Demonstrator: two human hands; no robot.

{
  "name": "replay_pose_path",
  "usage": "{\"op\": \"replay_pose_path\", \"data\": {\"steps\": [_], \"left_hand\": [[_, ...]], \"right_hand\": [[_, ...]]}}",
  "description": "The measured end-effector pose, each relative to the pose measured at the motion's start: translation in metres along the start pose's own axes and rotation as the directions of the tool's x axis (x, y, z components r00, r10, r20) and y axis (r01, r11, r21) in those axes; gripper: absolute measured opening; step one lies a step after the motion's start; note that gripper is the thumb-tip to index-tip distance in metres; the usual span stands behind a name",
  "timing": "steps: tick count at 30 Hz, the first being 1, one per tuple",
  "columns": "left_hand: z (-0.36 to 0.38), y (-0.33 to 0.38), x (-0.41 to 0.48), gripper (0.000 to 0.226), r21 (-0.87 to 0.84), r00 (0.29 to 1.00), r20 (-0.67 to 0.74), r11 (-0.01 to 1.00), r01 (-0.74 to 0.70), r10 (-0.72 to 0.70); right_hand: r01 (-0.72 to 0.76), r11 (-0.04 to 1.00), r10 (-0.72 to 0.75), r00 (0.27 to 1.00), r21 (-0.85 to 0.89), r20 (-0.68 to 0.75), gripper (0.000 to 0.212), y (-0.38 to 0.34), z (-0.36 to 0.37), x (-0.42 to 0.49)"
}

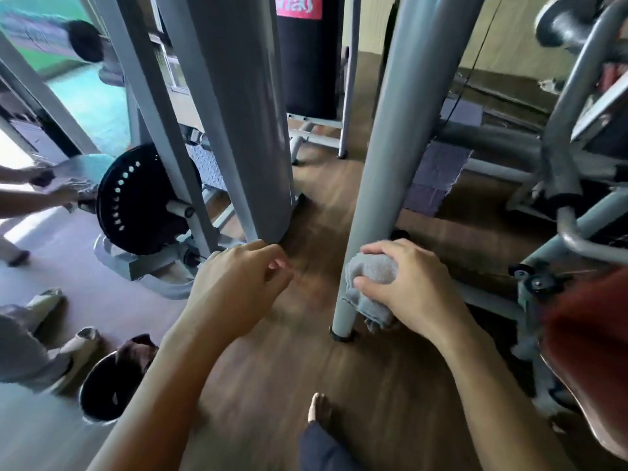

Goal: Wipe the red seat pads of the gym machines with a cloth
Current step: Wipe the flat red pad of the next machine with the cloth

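**Right hand** (411, 283): fingers curled over a bunched grey cloth (372, 277), with the thumb pinning it from the near side. A loose tail hangs below the fingers.

**Left hand** (238, 287): fingers loosely curled, nothing visible in them. The frame is blurred here.

**Red seat pad** (591, 351): well to the right of the right fingers and nearer the body, at the frame edge, untouched.

**Grey post** (380, 171): slanted, just beyond the right fingertips. Whether the cloth touches it cannot be told.

**Risks, as judged:**
- The hanging tail may snag on the post as the hand swings toward the pad.
- The knuckles may strike the post.
- A cloth kept bunched would wipe with a small face and miss the pad's edges.
- A bare foot (319, 409) below the fingers stands near the post base
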State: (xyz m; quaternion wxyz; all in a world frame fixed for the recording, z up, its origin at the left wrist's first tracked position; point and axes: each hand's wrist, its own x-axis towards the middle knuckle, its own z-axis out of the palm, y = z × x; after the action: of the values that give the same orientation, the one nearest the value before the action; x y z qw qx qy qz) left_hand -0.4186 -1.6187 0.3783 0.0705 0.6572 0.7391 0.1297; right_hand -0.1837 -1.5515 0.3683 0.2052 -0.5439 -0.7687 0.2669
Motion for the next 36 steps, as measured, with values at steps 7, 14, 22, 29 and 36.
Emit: {"op": "replay_pose_path", "data": {"steps": [7, 14, 22, 29, 36], "left_hand": [[-0.016, -0.076, 0.134, 0.021, -0.069, 0.999, -0.024, 0.997, 0.037, -0.038], [-0.013, -0.143, 0.262, 0.029, -0.190, 0.997, -0.060, 0.981, 0.025, -0.037], [-0.038, -0.203, 0.433, 0.037, -0.214, 0.998, -0.032, 0.975, -0.061, 0.056], [-0.054, -0.215, 0.582, 0.021, -0.078, 0.983, 0.061, 0.982, -0.169, 0.174], [-0.029, -0.188, 0.722, 0.017, -0.140, 0.945, 0.056, 0.940, -0.312, 0.322]], "right_hand": [[0.007, 1.000, -0.007, 0.999, 0.002, 0.050, 0.044, -0.043, 0.041, 0.153], [-0.006, 1.000, 0.007, 1.000, -0.028, 0.026, 0.043, -0.068, 0.061, 0.281], [-0.144, 0.989, 0.142, 0.987, -0.028, -0.074, 0.044, -0.101, 0.075, 0.431], [-0.262, 0.964, 0.265, 0.952, 0.039, -0.152, 0.047, -0.111, 0.071, 0.537], [-0.306, 0.947, 0.319, 0.923, 0.096, -0.213, 0.030, -0.073, 0.038, 0.649]]}}
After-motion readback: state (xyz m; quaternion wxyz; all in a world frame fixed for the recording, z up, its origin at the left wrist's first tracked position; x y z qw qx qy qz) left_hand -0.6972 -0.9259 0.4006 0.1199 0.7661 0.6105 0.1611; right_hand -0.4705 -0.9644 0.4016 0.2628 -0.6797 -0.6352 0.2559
